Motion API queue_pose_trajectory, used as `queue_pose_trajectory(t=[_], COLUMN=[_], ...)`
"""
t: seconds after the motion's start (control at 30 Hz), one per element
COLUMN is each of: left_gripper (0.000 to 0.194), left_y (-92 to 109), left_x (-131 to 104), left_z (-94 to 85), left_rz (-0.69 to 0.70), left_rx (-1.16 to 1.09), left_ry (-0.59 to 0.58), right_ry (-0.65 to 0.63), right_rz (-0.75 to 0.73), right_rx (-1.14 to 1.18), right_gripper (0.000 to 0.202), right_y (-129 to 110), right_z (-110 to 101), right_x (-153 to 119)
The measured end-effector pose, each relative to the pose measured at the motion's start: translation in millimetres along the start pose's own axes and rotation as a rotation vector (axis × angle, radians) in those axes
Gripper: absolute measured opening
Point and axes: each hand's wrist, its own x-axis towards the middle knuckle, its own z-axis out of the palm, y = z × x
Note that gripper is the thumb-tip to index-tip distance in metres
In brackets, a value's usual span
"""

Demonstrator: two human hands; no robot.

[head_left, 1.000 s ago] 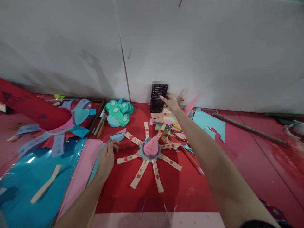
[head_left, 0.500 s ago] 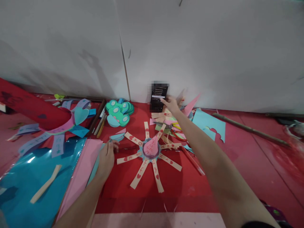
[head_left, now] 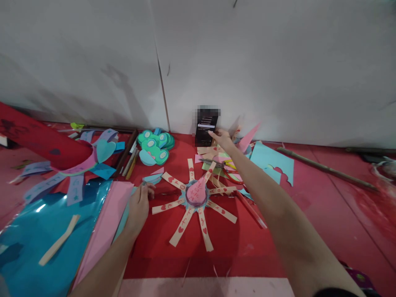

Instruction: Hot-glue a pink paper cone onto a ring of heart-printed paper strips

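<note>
Against the wall leans a black smartphone point(head_left: 204, 136) with lines of text on its lit screen. My right hand point(head_left: 223, 139) reaches to its right side, thumb stretched onto the screen and the other fingers partly curled. My left hand point(head_left: 140, 206) rests left of centre, fingers bent together around something small with a greyish tip that I cannot make out. Between my arms lies a paper flower point(head_left: 197, 196): lettered beige strips with red hearts spread from a blue scalloped ring, and a pink paper cone stands in its middle.
Scissors point(head_left: 230, 164) and paper scraps lie below the phone. Stacked green paper cutouts point(head_left: 154, 148) and pens point(head_left: 131, 164) are at left, near a red cone point(head_left: 40, 140) with paper strips. Light-blue paper point(head_left: 272, 163) and a bamboo stick point(head_left: 324, 168) lie at right.
My right thumb has moved slightly down on the phone screen, and the hand has shifted a little. My left hand and the paper flower look almost unchanged.
</note>
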Motion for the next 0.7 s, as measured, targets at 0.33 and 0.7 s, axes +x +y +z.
queue_pose_trajectory(t=[0.33,0.7], left_gripper=[0.040,0.037], left_y=[6,6], left_x=[-1,1], left_z=[-0.1,0.8], left_rz=[-0.014,0.026], left_rx=[0.016,0.038], left_ry=[-0.003,0.000], right_ry=[0.054,0.060], right_rz=[0.023,-0.010], right_rx=[-0.078,-0.503], right_gripper=[0.053,0.038], right_y=[-6,-52], right_z=[-1,-40], right_x=[-8,-156])
